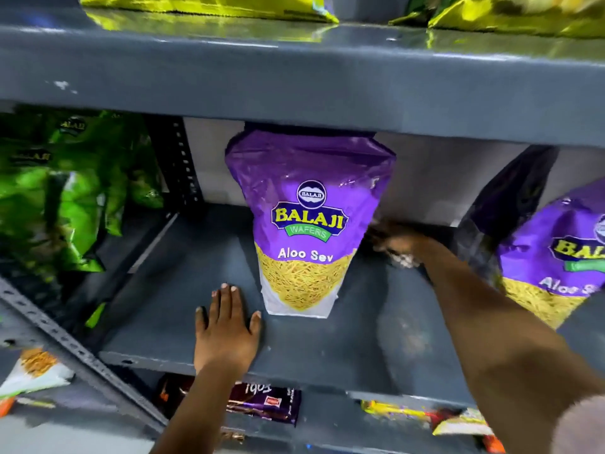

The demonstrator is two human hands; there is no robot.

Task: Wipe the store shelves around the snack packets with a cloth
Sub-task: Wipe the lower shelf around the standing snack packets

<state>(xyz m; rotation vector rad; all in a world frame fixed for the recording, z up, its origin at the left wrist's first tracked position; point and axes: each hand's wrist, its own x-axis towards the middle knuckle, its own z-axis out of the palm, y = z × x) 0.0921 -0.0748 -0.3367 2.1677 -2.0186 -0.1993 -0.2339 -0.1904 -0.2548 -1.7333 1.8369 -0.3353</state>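
Observation:
A purple Balaji Aloo Sev packet (307,224) stands upright in the middle of the grey metal shelf (170,309). My left hand (226,326) lies flat on the shelf just left of the packet's base, fingers apart and holding nothing. My right hand (393,239) reaches deep to the back of the shelf, right of the packet, and is blurred. It presses a dark cloth with pale specks (405,259) onto the shelf; most of the cloth is hidden under the hand and wrist.
A second purple packet (563,257) leans at the right, touching my right forearm. Green packets (65,191) fill the left bay behind a perforated post (65,342). The upper shelf (294,77) carries yellow-green packets (209,4). Small packets (262,404) lie on the shelf below.

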